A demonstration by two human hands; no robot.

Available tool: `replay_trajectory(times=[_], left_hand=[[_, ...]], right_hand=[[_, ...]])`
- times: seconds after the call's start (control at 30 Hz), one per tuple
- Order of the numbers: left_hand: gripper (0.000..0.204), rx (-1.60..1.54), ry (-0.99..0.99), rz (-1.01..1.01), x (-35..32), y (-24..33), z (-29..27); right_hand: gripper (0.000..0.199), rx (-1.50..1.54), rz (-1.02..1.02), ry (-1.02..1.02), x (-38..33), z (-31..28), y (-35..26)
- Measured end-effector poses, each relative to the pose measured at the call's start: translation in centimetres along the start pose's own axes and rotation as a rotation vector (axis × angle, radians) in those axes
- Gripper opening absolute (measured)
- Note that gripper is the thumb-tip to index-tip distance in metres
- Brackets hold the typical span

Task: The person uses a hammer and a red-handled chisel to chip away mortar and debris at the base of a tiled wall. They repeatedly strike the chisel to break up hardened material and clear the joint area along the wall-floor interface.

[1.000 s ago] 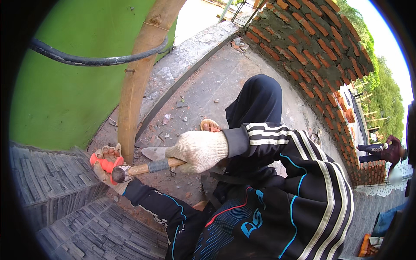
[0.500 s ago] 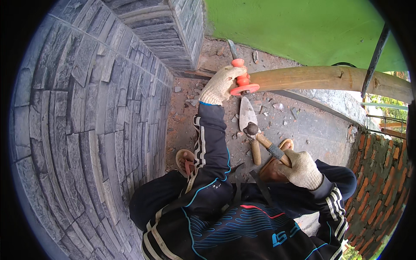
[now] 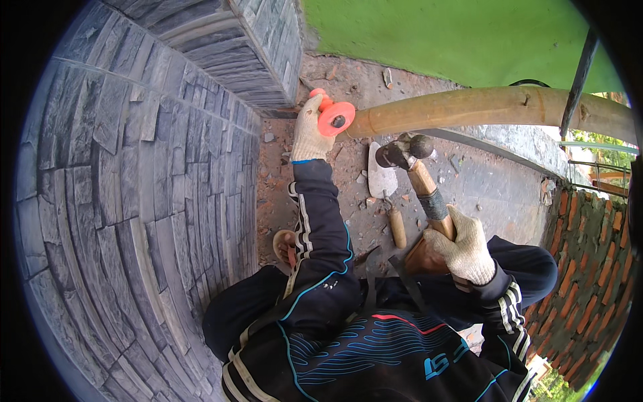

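Left of the pole (image 3: 469, 111), the left hand (image 3: 310, 136) had its fingers clasping the orange chisel (image 3: 331, 112), whose guard (image 3: 327, 119) probably shielded them. The right hand (image 3: 467, 249) gripped the hammer (image 3: 421, 178), fingers around its handle (image 3: 433, 203), leaving the head (image 3: 404, 153) free.

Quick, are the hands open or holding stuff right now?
Left hand: closed, holding the orange-handled tool.
Right hand: closed, holding the hammer by its handle.
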State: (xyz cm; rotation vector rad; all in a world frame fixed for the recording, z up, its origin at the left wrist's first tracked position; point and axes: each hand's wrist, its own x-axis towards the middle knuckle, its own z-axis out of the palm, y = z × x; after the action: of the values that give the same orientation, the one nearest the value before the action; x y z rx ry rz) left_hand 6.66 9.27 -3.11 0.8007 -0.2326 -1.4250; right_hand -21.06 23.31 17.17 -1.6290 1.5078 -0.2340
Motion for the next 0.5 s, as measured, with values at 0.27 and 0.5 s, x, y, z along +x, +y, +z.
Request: replay_trajectory(times=[0.27, 0.5], left_hand=[[0.014, 0.192, -0.106, 0.178, 1.8, -1.8, 1.3], [0.031, 0.963, 0.035, 0.724, 2.0, 0.9, 5.3]], right_hand=[[0.026, 0.757, 0.170, -0.089, 0.9, 3.9, -2.3], [0.022, 0.712, 0.115, 0.092, 1.3, 3.0, -3.5]])
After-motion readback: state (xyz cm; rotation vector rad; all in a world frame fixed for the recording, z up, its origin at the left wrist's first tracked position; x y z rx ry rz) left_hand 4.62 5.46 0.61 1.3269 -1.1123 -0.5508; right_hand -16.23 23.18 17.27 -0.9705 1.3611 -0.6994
